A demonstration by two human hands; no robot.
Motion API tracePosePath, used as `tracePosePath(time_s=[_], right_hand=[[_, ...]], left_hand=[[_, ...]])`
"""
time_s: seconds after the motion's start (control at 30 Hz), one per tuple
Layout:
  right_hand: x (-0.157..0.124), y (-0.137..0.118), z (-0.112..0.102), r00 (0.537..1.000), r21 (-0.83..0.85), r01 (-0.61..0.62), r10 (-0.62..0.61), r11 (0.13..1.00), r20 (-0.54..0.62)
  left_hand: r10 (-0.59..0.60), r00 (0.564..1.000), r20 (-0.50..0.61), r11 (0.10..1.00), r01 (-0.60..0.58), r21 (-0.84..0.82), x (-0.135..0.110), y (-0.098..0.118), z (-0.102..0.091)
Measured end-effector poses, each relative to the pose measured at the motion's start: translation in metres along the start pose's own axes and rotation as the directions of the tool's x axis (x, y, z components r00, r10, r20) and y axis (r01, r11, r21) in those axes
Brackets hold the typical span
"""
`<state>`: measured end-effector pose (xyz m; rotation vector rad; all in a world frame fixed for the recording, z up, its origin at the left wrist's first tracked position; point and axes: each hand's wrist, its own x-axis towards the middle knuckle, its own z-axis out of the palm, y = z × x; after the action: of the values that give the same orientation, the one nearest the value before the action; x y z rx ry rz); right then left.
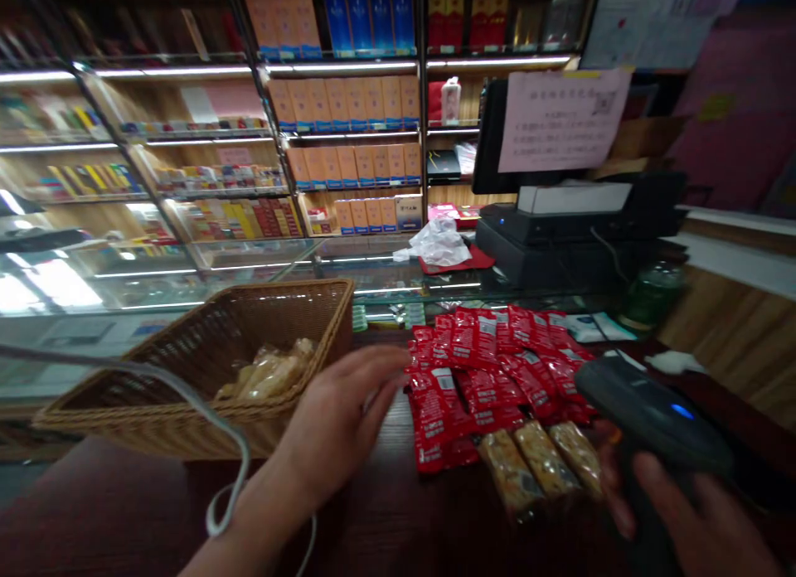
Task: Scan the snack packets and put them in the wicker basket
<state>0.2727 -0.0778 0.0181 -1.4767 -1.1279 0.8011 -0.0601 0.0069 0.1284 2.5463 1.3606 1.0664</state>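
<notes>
My left hand (332,419) hangs over the dark counter (385,511) with its fingers loosely apart and nothing in them, its fingertips at the edge of a heap of red sachets (485,370). My right hand (690,515) grips a black handheld barcode scanner (652,415) showing a blue light, just right of several wrapped snack bars (541,465). Those bars lie along the heap's near side. A pale cable (240,469) loops past my left wrist. A wicker basket (186,378) holding bagged food (270,370) stands left of my left hand.
Behind the counter stands a glass display case (205,274), with shelves of boxed and packeted goods (348,104) beyond it. A till with a monitor (578,220) and paper notice (560,121) stands at the right. A plastic bag (441,244) lies on a red mat.
</notes>
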Motion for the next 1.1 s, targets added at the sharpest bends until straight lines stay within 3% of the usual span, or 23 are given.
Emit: tracePosePath(time_s=[0.07,0.13,0.2,0.23,0.3,0.37,0.53,0.63,0.7,0.77,0.83,0.97,1.03,1.1], right_hand=[[-0.002,-0.006,-0.005,0.998,0.027,0.036,-0.035,0.999,-0.055],[-0.005,-0.014,-0.006,0.994,0.013,0.067,-0.065,0.998,-0.090],[-0.008,-0.020,-0.006,0.994,-0.009,0.065,-0.065,0.998,-0.085],[-0.009,-0.020,-0.005,0.996,-0.008,0.049,-0.049,0.999,-0.072],[-0.011,-0.018,-0.005,0.999,0.031,0.003,-0.002,1.000,-0.032],[-0.012,-0.014,-0.004,0.999,0.083,-0.036,0.034,0.996,0.020],[-0.015,-0.009,0.014,0.994,0.018,-0.102,0.101,0.995,0.030],[-0.014,-0.017,0.035,0.991,0.004,-0.131,0.130,0.991,0.025],[-0.014,-0.025,0.049,0.985,0.071,-0.167,0.170,0.983,-0.037],[-0.014,-0.031,0.058,0.977,0.127,-0.181,0.193,0.975,-0.089],[-0.014,-0.035,0.062,0.971,0.135,-0.207,0.220,0.969,-0.096],[-0.012,-0.037,0.063,0.960,0.127,-0.269,0.276,0.955,-0.043],[-0.011,-0.041,0.065,0.963,0.135,-0.265,0.270,0.955,-0.022],[-0.010,-0.046,0.068,0.967,0.131,-0.253,0.255,0.959,-0.003]], left_hand=[[0.004,0.960,0.278,0.990,0.036,-0.140,-0.004,0.022,0.044],[-0.015,0.868,0.496,0.987,0.092,-0.132,-0.009,0.040,0.086],[-0.046,0.780,0.624,0.992,0.107,-0.060,-0.013,0.053,0.120],[-0.065,0.758,0.649,0.994,0.106,-0.025,-0.015,0.058,0.132],[-0.090,0.778,0.622,0.995,0.102,0.016,-0.021,0.063,0.148],[-0.095,0.838,0.537,0.994,0.107,0.009,-0.028,0.062,0.156],[-0.074,0.981,0.177,0.967,0.114,-0.227,-0.043,0.055,0.153],[-0.047,0.999,0.002,0.942,0.045,-0.334,-0.049,0.058,0.148],[-0.043,0.999,-0.024,0.930,0.031,-0.367,-0.052,0.059,0.144],[-0.081,0.997,0.018,0.887,0.080,-0.455,-0.053,0.058,0.137],[-0.194,0.975,0.105,0.776,0.218,-0.592,-0.049,0.054,0.127],[-0.402,0.844,0.354,0.391,0.508,-0.767,-0.034,0.042,0.101],[-0.431,0.785,0.446,0.218,0.570,-0.792,-0.028,0.037,0.091],[-0.442,0.751,0.490,0.103,0.585,-0.804,-0.026,0.032,0.085]])
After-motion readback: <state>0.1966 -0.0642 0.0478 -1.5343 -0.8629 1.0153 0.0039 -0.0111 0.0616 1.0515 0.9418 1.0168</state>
